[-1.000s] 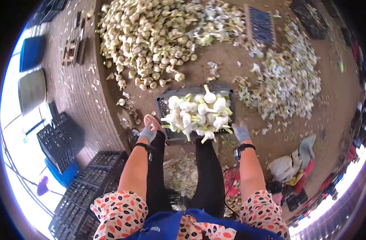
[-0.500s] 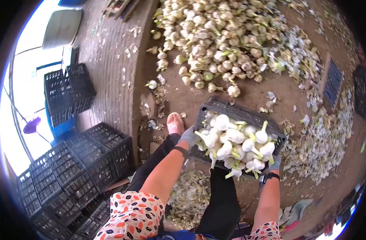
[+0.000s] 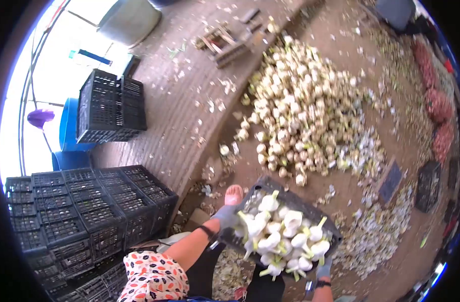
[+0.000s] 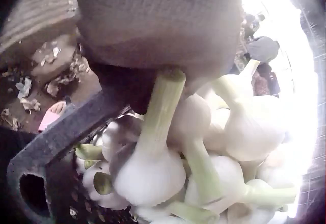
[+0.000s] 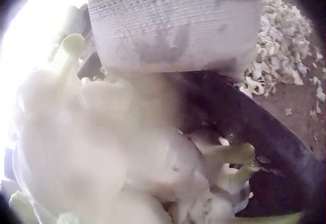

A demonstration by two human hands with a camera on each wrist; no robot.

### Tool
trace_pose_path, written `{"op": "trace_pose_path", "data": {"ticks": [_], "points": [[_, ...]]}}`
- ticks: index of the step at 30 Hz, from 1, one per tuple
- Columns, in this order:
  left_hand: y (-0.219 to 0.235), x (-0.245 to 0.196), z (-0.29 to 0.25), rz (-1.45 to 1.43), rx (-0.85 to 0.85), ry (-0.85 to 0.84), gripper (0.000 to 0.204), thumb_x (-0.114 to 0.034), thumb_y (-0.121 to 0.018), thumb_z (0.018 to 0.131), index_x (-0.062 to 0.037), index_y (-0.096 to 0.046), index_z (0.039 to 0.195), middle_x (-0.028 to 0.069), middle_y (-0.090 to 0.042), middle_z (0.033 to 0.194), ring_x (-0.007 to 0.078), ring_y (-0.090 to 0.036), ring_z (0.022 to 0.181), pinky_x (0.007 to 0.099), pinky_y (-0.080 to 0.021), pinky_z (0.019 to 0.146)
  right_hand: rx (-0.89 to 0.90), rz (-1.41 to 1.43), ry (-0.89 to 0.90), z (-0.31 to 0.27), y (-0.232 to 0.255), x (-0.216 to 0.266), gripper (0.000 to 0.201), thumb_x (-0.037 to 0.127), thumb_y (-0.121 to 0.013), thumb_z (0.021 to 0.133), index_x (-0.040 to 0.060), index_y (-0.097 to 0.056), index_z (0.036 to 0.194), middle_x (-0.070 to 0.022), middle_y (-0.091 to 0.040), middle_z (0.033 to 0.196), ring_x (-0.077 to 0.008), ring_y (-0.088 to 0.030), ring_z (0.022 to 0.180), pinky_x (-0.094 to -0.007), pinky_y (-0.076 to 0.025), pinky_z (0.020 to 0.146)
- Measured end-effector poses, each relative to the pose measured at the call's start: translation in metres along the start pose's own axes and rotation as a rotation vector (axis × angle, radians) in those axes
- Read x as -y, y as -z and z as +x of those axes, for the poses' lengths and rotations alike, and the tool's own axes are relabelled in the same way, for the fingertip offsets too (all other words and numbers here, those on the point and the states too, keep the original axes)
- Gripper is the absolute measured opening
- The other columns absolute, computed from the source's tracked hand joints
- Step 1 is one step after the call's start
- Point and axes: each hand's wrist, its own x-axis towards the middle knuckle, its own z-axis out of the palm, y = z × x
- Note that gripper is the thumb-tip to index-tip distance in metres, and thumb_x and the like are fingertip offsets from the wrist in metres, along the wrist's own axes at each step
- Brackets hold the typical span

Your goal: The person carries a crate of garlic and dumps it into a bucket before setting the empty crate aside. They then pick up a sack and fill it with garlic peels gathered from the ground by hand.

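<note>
While peeled garlic (image 3: 280,234) fills it, both gloved hands, left (image 3: 225,216) and right (image 3: 323,268), grip the black crate (image 3: 285,194)

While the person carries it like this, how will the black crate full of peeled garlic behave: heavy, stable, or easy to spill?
The crate is probably heavy, since garlic bulbs are heaped above its rim. The top bulbs look loose and round, so they may roll off if it tilts. The left hand and right hand grip opposite edges, which should keep it fairly level.

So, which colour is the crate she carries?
Black crate, best seen in the head view.
</note>
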Motion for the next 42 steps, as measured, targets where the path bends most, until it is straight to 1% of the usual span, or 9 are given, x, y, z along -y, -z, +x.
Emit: {"op": "trace_pose_path", "data": {"ticks": [12, 16, 17, 21, 22, 24, 34, 38, 42], "points": [[0.291, -0.041, -0.282, -0.604, -0.273, -0.292, 0.038, 0.001, -0.064, 0.070, -0.0027, -0.059, 0.107, 0.0069, -0.065, 0.095, 0.0136, -0.059, 0.087, 0.0301, -0.049, 0.077, 0.364, -0.742, 0.381, -0.262, -0.354, 0.254, 0.040, 0.027, -0.045, 0.094, 0.0028, -0.048, 0.125, -0.0078, -0.055, 0.120, -0.0191, -0.052, 0.109, -0.0333, -0.041, 0.093], [0.364, -0.046, -0.346, -0.849, -0.447, -0.343, 0.039, 0.006, -0.058, 0.069, 0.0002, -0.056, 0.108, 0.0064, -0.064, 0.091, 0.0135, -0.060, 0.082, 0.0281, -0.050, 0.072, 0.600, -1.045, 0.637, -0.329, -0.479, 0.319, 0.041, 0.028, -0.043, 0.095, 0.0025, -0.048, 0.126, -0.0082, -0.054, 0.123, -0.0195, -0.051, 0.111, -0.0335, -0.041, 0.095], [0.376, -0.040, -0.353, -0.936, -0.475, -0.375, 0.039, 0.007, -0.055, 0.069, 0.0006, -0.055, 0.107, 0.0062, -0.063, 0.089, 0.0130, -0.060, 0.080, 0.0273, -0.050, 0.071, 0.773, -1.173, 0.878, -0.354, -0.518, 0.340, 0.045, 0.033, -0.047, 0.092, 0.0020, -0.048, 0.125, -0.0083, -0.054, 0.122, -0.0190, -0.051, 0.111, -0.0327, -0.041, 0.093], [0.443, -0.052, -0.393, -1.036, -0.649, -0.442, 0.041, 0.012, -0.047, 0.067, 0.0008, -0.056, 0.105, 0.0067, -0.063, 0.089, 0.0137, -0.060, 0.078, 0.0273, -0.050, 0.070, 0.784, -1.052, 0.718, -0.349, -0.625, 0.376, 0.038, 0.031, -0.050, 0.089, 0.0009, -0.059, 0.110, -0.0046, -0.063, 0.100, -0.0128, -0.057, 0.091, -0.0280, -0.046, 0.078], [0.458, -0.054, -0.395, -1.086, -0.696, -0.456, 0.042, 0.012, -0.046, 0.067, 0.0008, -0.056, 0.106, 0.0067, -0.063, 0.089, 0.0137, -0.061, 0.078, 0.0272, -0.051, 0.070, 0.897, -1.206, 0.929, -0.308, -0.627, 0.392, 0.037, 0.028, -0.044, 0.093, 0.0008, -0.055, 0.115, -0.0066, -0.062, 0.103, -0.0146, -0.056, 0.092, -0.0298, -0.046, 0.078], [0.489, -0.052, -0.402, -1.065, -0.715, -0.353, 0.048, 0.014, -0.046, 0.061, 0.0013, -0.057, 0.106, 0.0080, -0.063, 0.091, 0.0167, -0.062, 0.080, 0.0291, -0.052, 0.071, 0.952, -1.174, 0.890, -0.332, -0.706, 0.399, 0.033, 0.027, -0.047, 0.092, 0.0008, -0.058, 0.109, -0.0054, -0.063, 0.095, -0.0139, -0.057, 0.088, -0.0298, -0.047, 0.075], [0.641, -0.038, -0.373, -1.079, -0.879, -0.043, 0.039, 0.010, -0.049, 0.065, 0.0008, -0.057, 0.102, 0.0063, -0.063, 0.090, 0.0139, -0.059, 0.081, 0.0268, -0.048, 0.074, 1.034, -1.156, 0.481, -0.285, -0.957, 0.436, 0.036, 0.026, -0.061, 0.086, 0.0029, -0.055, 0.114, -0.0032, -0.061, 0.101, -0.0102, -0.054, 0.092, -0.0262, -0.046, 0.081], [0.707, -0.060, -0.376, -1.069, -0.911, -0.016, 0.039, 0.008, -0.051, 0.065, 0.0014, -0.057, 0.103, 0.0078, -0.065, 0.092, 0.0157, -0.060, 0.085, 0.0271, -0.048, 0.077, 1.021, -1.145, 0.508, -0.284, -1.024, 0.465, 0.029, 0.020, -0.060, 0.085, 0.0032, -0.059, 0.108, -0.0027, -0.063, 0.101, -0.0103, -0.056, 0.089, -0.0275, -0.047, 0.076], [0.777, -0.069, -0.366, -0.973, -0.946, 0.021, 0.036, 0.005, -0.053, 0.066, 0.0017, -0.059, 0.101, 0.0107, -0.066, 0.092, 0.0176, -0.062, 0.085, 0.0287, -0.048, 0.078, 1.063, -1.298, 0.576, -0.288, -1.089, 0.494, 0.047, 0.039, -0.060, 0.085, 0.0025, -0.054, 0.114, -0.0047, -0.060, 0.103, -0.0123, -0.055, 0.092, -0.0269, -0.047, 0.080]]}}
